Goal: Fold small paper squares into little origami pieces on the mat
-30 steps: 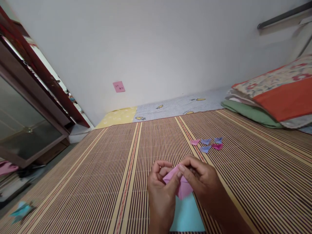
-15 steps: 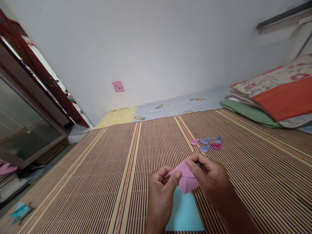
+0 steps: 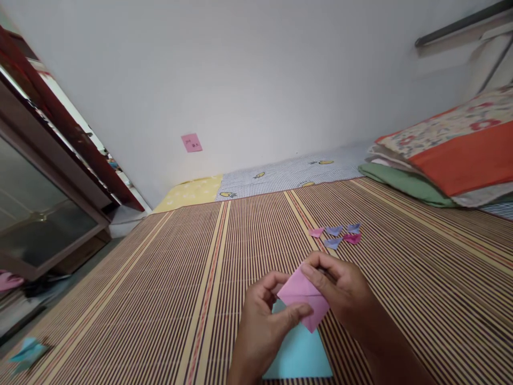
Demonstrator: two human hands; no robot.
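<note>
Between my hands is a folded pink square of paper [image 3: 301, 287], turned like a diamond with a crease across its middle. My right hand [image 3: 340, 283] pinches its upper right edge between thumb and fingers. From the left, my left hand [image 3: 266, 315] grips it, thumb lying across the lower part and fingers behind. Those rear fingertips are partly hidden by the paper. Below the hands, a light blue sheet of paper [image 3: 300, 355] lies on the striped mat [image 3: 160, 299], partly covered by my left hand.
Several small folded paper pieces [image 3: 333, 231], pink, blue and magenta, lie on the mat beyond my hands. A turquoise folded paper [image 3: 29, 353] sits at the far left. Folded bedding [image 3: 452, 160] is stacked at the right. A pink note [image 3: 192, 143] is on the wall.
The pink paper has opened from a narrower folded shape into a flatter diamond. My left thumb has moved down and right across its lower part.
</note>
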